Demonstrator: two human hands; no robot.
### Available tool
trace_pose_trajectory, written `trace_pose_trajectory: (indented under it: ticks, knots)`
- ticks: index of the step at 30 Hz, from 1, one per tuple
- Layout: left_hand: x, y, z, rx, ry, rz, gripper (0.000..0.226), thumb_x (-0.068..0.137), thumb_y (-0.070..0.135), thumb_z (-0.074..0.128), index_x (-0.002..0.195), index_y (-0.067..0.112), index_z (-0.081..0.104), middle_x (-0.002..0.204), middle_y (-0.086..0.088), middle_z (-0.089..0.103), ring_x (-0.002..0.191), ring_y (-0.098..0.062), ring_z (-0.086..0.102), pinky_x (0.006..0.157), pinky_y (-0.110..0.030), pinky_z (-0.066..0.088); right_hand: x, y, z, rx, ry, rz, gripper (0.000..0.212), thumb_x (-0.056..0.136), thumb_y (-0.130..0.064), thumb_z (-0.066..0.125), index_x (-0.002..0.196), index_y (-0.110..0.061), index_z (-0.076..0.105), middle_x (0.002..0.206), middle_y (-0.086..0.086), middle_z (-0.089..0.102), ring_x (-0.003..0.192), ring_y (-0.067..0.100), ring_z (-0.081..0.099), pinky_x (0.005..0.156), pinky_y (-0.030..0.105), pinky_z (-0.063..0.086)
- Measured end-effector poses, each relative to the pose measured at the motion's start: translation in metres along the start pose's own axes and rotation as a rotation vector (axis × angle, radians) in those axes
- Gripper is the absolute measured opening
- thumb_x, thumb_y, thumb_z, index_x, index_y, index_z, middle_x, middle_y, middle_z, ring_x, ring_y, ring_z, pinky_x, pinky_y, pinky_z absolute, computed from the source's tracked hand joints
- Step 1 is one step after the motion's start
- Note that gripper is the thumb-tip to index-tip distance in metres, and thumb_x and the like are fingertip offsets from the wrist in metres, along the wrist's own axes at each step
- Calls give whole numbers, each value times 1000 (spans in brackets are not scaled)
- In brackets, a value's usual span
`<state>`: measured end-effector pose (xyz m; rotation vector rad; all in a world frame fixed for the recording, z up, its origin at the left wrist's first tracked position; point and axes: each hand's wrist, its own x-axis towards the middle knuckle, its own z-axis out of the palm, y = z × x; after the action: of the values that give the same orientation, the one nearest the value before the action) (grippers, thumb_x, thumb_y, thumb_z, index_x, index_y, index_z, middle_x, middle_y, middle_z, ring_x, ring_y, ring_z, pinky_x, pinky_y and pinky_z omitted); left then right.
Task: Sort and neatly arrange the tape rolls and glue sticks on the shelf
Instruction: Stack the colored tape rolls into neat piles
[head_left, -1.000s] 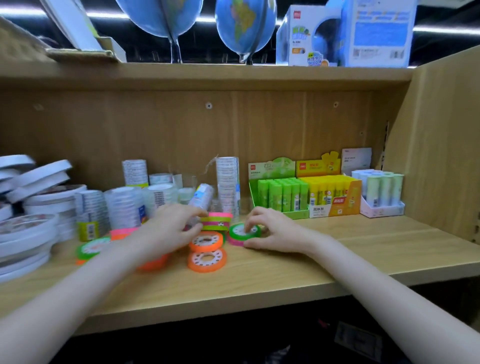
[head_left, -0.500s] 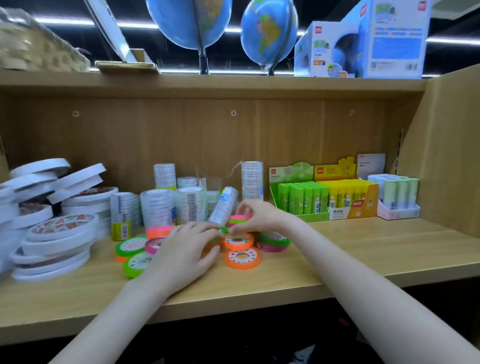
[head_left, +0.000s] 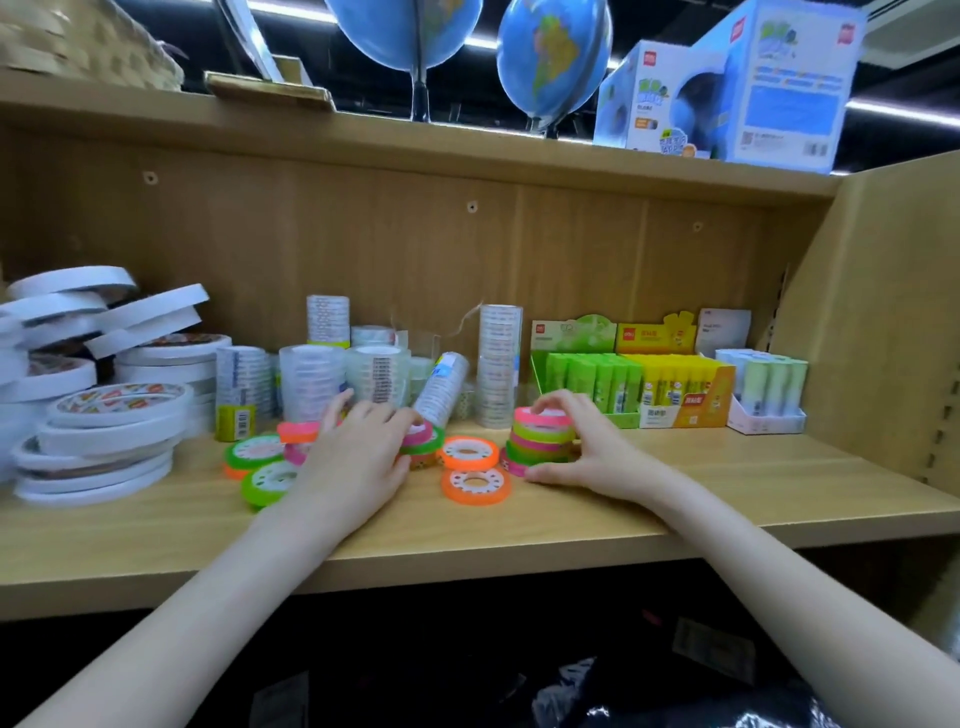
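Small neon tape rolls lie on the wooden shelf (head_left: 675, 499). My right hand (head_left: 587, 452) curls round a short stack of pink and green rolls (head_left: 543, 441), thumb at its base and fingers over its top. My left hand (head_left: 358, 447) rests over loose rolls, its fingertips touching a pink and green pair (head_left: 423, 439). Two orange rolls (head_left: 472, 470) lie flat between my hands. Green rolls (head_left: 262, 467) lie left of my left hand. Glue sticks stand in a green box (head_left: 592, 382), a yellow box (head_left: 685, 387) and a white tray (head_left: 766, 395).
Clear tape stacks (head_left: 498, 364) stand at the back, one tube (head_left: 441, 387) leaning. Large white tape rolls (head_left: 98, 395) are piled at the left. The shelf's side wall (head_left: 883, 322) closes the right end. Globes (head_left: 550, 57) and boxes (head_left: 737, 88) sit on the shelf above.
My right hand moved right and now grips a stack of pink and green rolls beside the orange ones. My left hand shifted up onto the loose rolls. The view turned left.
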<state>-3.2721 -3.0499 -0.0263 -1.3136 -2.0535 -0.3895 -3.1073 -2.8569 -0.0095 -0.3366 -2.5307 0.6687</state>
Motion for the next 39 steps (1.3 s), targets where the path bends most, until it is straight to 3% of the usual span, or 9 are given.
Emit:
trace_pose_trajectory:
  ticks: [3, 7, 10, 13, 18, 24, 31, 35, 39]
  knots:
    - [1, 1, -6, 40, 0, 32, 40, 62, 18, 81, 99, 16, 65, 85, -1, 68, 85, -26, 65, 97, -50, 39, 7, -1, 5, -14, 38, -14, 54, 72, -26, 78, 110, -29, 40, 119, -4, 34, 108, 10, 42, 84, 12, 37]
    - [10, 2, -14, -54, -171, -8, 40, 90, 39, 53, 126, 22, 49, 119, 3, 56, 113, -18, 52, 100, -31, 35, 21, 6, 3, -112, 59, 33, 53, 76, -26, 76, 115, -20, 41, 122, 1, 33, 107, 13, 44, 84, 14, 38]
    - [18, 3, -21, -139, -283, -72, 40, 89, 44, 53, 124, 25, 51, 119, 2, 52, 111, -17, 53, 93, -31, 42, 28, 7, -1, -250, 65, 46, 54, 76, -33, 74, 118, -17, 44, 129, 3, 33, 112, 17, 43, 96, 26, 42]
    - [26, 2, -23, -140, -369, -131, 38, 88, 50, 52, 117, 26, 53, 115, -1, 50, 108, -21, 53, 91, -34, 42, 29, -11, 4, -258, 175, -148, 42, 79, -37, 71, 112, -15, 54, 124, 3, 44, 113, 17, 45, 100, 33, 38]
    - [39, 7, -19, -73, -452, -216, 35, 85, 55, 52, 99, 24, 46, 102, -2, 49, 99, -26, 55, 82, -35, 44, 35, -46, 23, -328, -222, -143, 41, 81, -44, 67, 111, -18, 57, 118, 4, 57, 108, 17, 50, 85, 29, 40]
    - [51, 0, -37, -248, -620, -120, 16, 83, 27, 60, 94, 22, 49, 109, 2, 49, 102, -16, 49, 86, -29, 43, 44, -55, 12, -371, -365, -35, 32, 83, -34, 63, 111, -19, 55, 123, 2, 53, 110, 19, 50, 84, 29, 43]
    - [49, -4, -31, -182, -615, -151, 44, 76, 40, 67, 105, 20, 41, 104, 1, 46, 95, -17, 50, 81, -31, 46, 61, -52, 5, -360, -260, -66, 28, 81, -37, 67, 101, -19, 59, 117, 0, 55, 110, 17, 51, 92, 34, 45]
    - [46, -2, -27, -226, -576, -196, 42, 76, 35, 72, 100, 20, 42, 97, 4, 47, 81, -12, 53, 62, -21, 45, 76, -53, 23, -430, -377, 4, 37, 73, -47, 72, 98, -23, 59, 113, -1, 57, 104, 19, 55, 89, 40, 51]
    - [42, -5, -28, -329, -550, -228, 41, 76, 32, 74, 99, 20, 42, 101, 5, 49, 71, -8, 56, 45, -12, 42, 73, -54, 17, -381, -228, -27, 24, 74, -29, 69, 92, -15, 61, 102, 1, 59, 96, 19, 56, 84, 35, 51]
